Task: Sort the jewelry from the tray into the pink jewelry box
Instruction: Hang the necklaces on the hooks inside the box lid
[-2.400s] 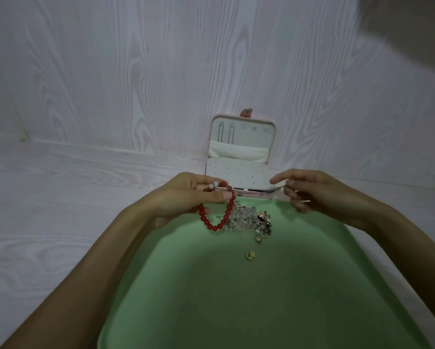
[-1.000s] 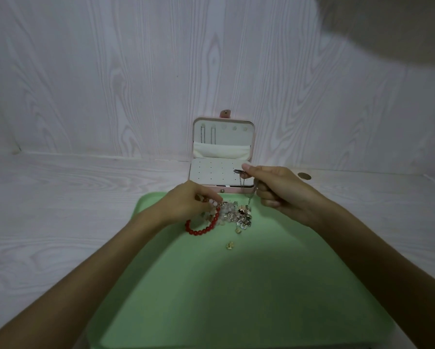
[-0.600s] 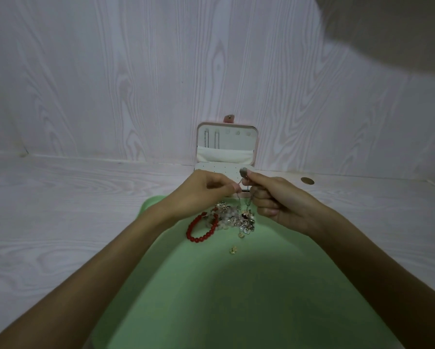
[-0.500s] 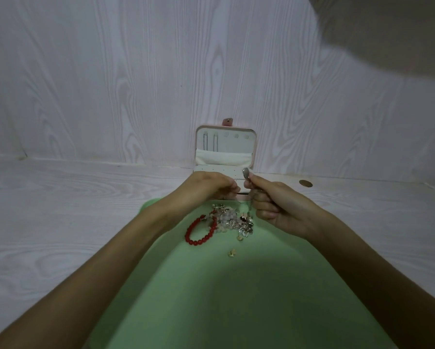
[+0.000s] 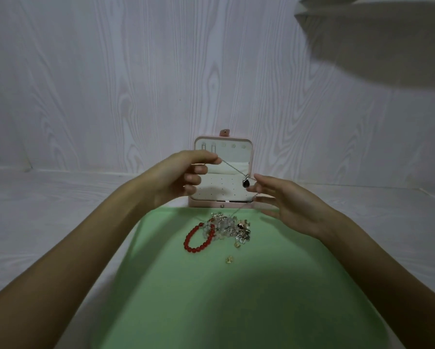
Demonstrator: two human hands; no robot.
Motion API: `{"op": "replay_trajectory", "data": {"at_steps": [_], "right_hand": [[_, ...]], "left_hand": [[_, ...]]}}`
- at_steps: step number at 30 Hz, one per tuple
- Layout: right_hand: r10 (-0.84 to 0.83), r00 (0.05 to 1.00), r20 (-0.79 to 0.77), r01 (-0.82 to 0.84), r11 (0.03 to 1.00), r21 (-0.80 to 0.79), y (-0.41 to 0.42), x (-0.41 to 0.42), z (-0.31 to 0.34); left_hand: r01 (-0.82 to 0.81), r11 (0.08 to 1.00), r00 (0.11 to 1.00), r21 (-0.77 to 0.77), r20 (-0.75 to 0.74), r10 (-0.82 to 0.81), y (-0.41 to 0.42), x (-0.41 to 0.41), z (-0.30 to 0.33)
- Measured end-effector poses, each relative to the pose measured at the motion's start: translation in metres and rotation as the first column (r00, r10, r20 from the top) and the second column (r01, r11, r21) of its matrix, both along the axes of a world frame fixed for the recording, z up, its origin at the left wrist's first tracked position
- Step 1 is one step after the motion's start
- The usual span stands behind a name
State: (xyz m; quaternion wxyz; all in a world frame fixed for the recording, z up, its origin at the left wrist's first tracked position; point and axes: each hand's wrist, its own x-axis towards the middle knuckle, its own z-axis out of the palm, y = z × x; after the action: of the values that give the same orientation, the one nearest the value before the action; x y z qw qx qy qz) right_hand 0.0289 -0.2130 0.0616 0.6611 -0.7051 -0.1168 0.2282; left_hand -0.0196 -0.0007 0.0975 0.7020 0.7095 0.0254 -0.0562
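White table (image 5: 47,210), both hands pinching necklace (image 5: 232,170) before jewelry box (image 5: 224,204)

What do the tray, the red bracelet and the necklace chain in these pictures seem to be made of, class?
Tray: probably matte plastic or silicone, an even pale green with no shine.
Red bracelet: glossy round beads, perhaps glass, stone or plastic; small highlights show.
Necklace chain: thin and silvery, likely metal, held by the left hand and right hand, with a dark shiny pendant.

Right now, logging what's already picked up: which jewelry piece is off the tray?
The silver chain necklace with the dark pendant, stretched between the left hand and right hand. The red bead bracelet lies on the green tray.
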Motion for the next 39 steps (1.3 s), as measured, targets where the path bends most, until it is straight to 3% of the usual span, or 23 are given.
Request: {"op": "replay_trajectory", "data": {"at_steps": [3,6,8,10,13,17,26,29,32,35,39], "right_hand": [[-0.057,0.998,-0.040,0.061,0.991,0.121,-0.007,-0.001,0.004],[-0.077,0.991,-0.110,0.105,0.955,0.277,-0.014,-0.001,0.013],[-0.081,0.994,-0.075,0.095,0.972,0.214,-0.014,-0.001,0.019],[-0.078,0.995,0.064,0.078,0.997,0.000,-0.012,-0.001,0.020],[-0.082,0.974,0.211,0.127,0.970,-0.210,-0.007,0.001,0.013],[-0.045,0.981,0.191,0.101,0.950,-0.297,-0.005,0.003,0.000],[0.122,0.980,0.156,-0.057,0.928,-0.368,-0.012,0.003,0.008],[0.225,0.945,0.237,-0.144,0.937,-0.317,-0.007,0.000,0.017],[0.322,0.884,0.338,-0.150,0.882,-0.447,0.004,-0.002,0.023],[0.328,0.896,0.301,-0.155,0.864,-0.479,0.008,-0.001,0.025],[0.302,0.943,0.137,-0.218,0.875,-0.432,-0.004,0.006,0.026]], "left_hand": [[-0.015,0.958,1.000,0.286,0.014,0.012,0.006,-0.003,0.004],[0.004,0.883,1.000,0.469,0.003,-0.006,0.013,-0.005,0.008],[0.037,0.840,0.999,0.541,-0.020,-0.031,0.014,-0.008,0.011],[0.055,0.806,0.998,0.590,-0.016,-0.056,0.013,-0.012,0.015],[-0.010,0.804,0.996,0.595,0.077,-0.045,0.008,-0.012,0.022],[-0.001,0.816,0.985,0.578,0.143,-0.100,0.001,-0.004,0.034],[0.261,0.765,0.953,0.588,-0.029,-0.303,-0.033,0.008,0.062],[0.285,0.739,0.946,0.610,-0.056,-0.318,-0.035,0.012,0.069],[0.312,0.745,0.941,0.590,-0.082,-0.329,-0.035,0.012,0.074],[0.311,0.763,0.943,0.566,-0.087,-0.321,-0.030,0.011,0.078],[0.256,0.759,0.963,0.599,-0.089,-0.254,-0.012,0.013,0.073]]}}
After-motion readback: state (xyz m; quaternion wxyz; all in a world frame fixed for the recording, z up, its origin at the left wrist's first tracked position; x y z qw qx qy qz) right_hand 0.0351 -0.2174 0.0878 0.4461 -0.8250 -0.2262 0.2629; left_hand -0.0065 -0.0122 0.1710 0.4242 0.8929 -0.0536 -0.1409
